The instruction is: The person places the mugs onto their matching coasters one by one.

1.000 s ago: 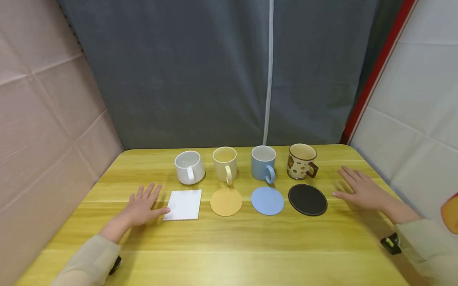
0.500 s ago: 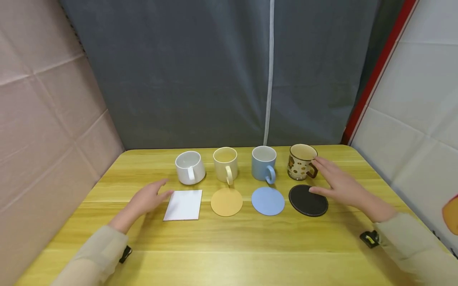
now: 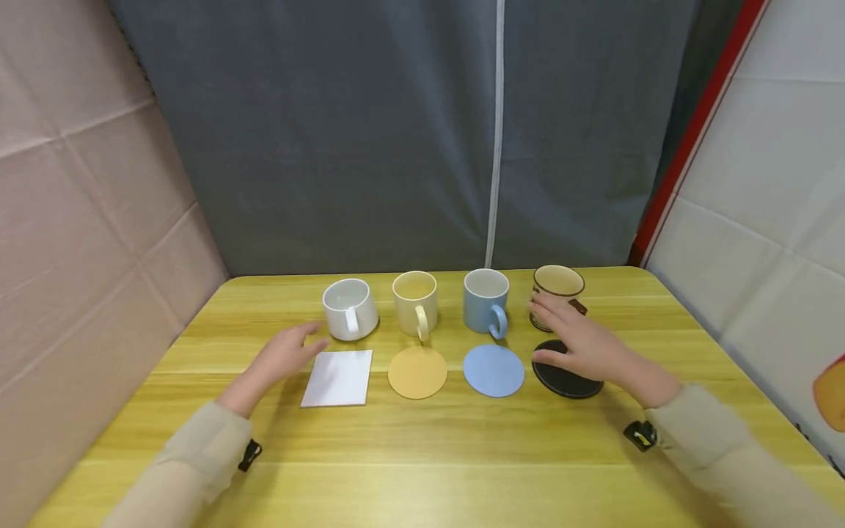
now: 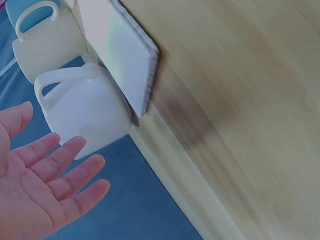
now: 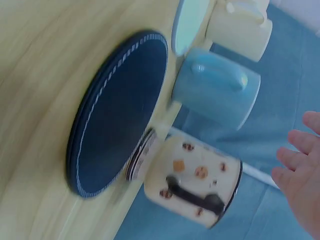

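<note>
My left hand, fingers spread, hovers left of the white mug and over the edge of the white square coaster. In the left wrist view its fingertips overlap the side of the white mug, and the palm holds nothing. At the right, my right hand reaches above the black round coaster. It partly hides the brown-handled patterned mug. The right wrist view has these fingers loosely extended, apart from the patterned mug.
Between the hands stand a pale yellow mug and a blue mug. A yellow round coaster and a blue round coaster lie before them on the wooden table. A grey curtain hangs behind.
My right hand has moved left from the table's right side to the patterned mug. The left hand has lifted and shifted right toward the white mug. Mugs and coasters have stayed put.
</note>
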{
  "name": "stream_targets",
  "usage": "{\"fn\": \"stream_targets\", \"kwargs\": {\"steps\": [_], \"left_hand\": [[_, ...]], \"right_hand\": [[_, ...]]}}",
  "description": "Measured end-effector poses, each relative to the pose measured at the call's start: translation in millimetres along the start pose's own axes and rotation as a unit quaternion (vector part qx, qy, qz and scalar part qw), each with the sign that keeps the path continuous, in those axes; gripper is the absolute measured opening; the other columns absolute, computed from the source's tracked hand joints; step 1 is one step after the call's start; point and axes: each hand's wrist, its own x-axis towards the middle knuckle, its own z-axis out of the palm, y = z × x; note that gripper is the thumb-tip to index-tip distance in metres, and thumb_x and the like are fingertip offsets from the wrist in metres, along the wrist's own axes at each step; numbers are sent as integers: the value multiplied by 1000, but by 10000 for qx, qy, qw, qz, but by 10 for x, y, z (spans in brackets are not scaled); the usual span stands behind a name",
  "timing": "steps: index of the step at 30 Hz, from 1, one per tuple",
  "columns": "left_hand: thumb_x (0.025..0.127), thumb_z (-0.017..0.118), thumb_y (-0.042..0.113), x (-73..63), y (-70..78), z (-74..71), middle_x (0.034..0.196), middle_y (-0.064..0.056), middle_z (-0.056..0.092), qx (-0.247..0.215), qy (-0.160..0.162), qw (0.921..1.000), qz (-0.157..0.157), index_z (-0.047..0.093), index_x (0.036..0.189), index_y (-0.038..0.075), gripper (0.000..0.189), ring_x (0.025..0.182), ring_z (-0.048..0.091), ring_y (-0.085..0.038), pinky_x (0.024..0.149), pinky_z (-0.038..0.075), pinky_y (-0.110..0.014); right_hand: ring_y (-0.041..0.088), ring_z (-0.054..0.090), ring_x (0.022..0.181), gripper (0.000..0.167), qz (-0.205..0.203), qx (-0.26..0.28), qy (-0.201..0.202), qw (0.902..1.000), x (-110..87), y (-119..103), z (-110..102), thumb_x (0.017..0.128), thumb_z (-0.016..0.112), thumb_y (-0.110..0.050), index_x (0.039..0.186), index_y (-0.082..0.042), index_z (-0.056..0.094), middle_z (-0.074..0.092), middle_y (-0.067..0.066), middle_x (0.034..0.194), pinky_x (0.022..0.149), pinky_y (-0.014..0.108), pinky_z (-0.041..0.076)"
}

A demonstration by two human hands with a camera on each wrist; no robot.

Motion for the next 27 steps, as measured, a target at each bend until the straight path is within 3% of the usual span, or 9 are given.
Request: {"fn": "stream_targets", "kwargs": {"steps": [3,8,17,21,27], "left_hand": [[95,47,37,48,4,22,129,-24,49,-602,-121,9981,-73,40,134,-3,56,116,46,-41,93,40,-51],[96,44,37,110,-15,47,133,-24,44,-1570,-348,9866,-258,37,136,-1,56,120,44,-39,96,38,-50],[97,41,37,168,21,98,137,-26,39,-2952,-641,9499,-804,33,137,-4,58,121,42,-42,100,35,-51],[96,42,39,183,30,116,135,-24,41,-3214,-670,9405,-874,34,137,-3,59,120,42,-40,100,34,-50],[96,41,40,203,35,150,133,-23,45,-3297,-659,9381,-836,37,135,-2,57,115,46,-38,97,36,-49]], "right_hand": [[38,23,134,79,-71,84,-38,9999,44,-63,58,82,64,-43,140,-1,31,25,18,147,102,54,27],[37,25,133,80,-239,240,-87,9994,125,-176,148,81,64,-46,140,-2,32,26,17,146,104,53,27],[33,25,134,77,-634,429,-128,9970,292,-367,249,82,63,-45,140,-3,33,27,14,147,105,49,28],[32,24,135,76,-821,518,-135,9952,371,-426,290,83,62,-45,140,-4,34,25,12,148,105,48,28],[31,28,134,76,-1067,555,-67,9927,469,-505,326,83,62,-46,139,-3,34,27,14,147,106,47,28]]}}
